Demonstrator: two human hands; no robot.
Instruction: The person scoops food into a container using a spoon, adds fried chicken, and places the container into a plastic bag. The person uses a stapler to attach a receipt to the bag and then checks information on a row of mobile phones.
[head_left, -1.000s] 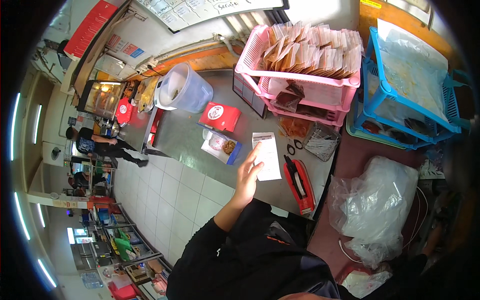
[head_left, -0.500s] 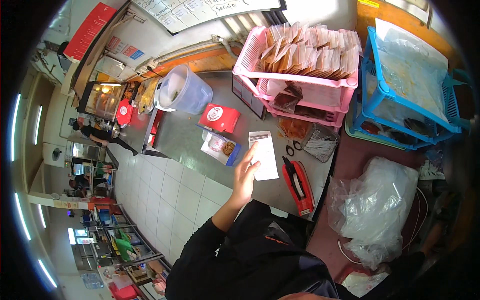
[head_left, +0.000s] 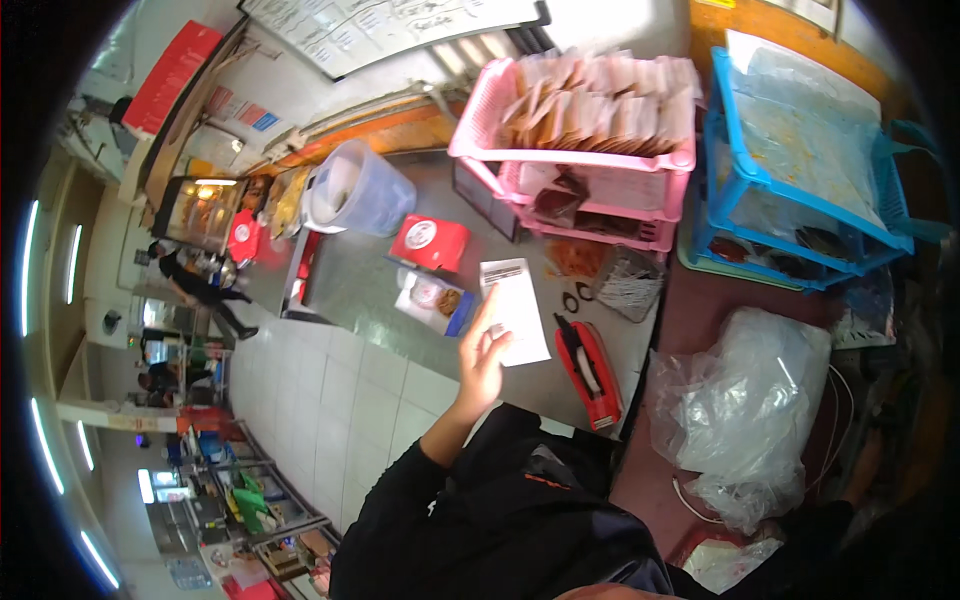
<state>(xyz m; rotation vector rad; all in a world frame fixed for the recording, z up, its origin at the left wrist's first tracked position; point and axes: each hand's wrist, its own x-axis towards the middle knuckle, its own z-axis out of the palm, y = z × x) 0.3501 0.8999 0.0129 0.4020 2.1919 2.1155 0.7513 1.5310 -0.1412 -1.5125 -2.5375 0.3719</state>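
My left hand (head_left: 482, 362) pinches a white paper slip (head_left: 516, 318) over the metal counter, with thumb and fingers on its left side. Just left of the slip lie a red carton (head_left: 430, 243) and an open white-and-blue box (head_left: 428, 298) with a brown fried piece inside. To the slip's right is a red stapler-like tool or tape dispenser (head_left: 590, 378) with a black handle. Black-handled scissors (head_left: 576, 296) lie above it. My right hand (head_left: 868, 462) is far off at the dark right rim, its fingers too dim to make out.
A pink rack (head_left: 590, 158) holds many filled sachets. Beside it stand a blue rack (head_left: 790, 215) and a bundle of clear plastic bags (head_left: 755, 390). A translucent bucket (head_left: 372, 190) sits at the counter's back left. Another person (head_left: 200, 290) walks on the tiled floor.
The whole view has shifted slightly. My left hand keeps its hold on the slip, which has shifted slightly left. The person in the background has stepped nearer along the counter's far end.
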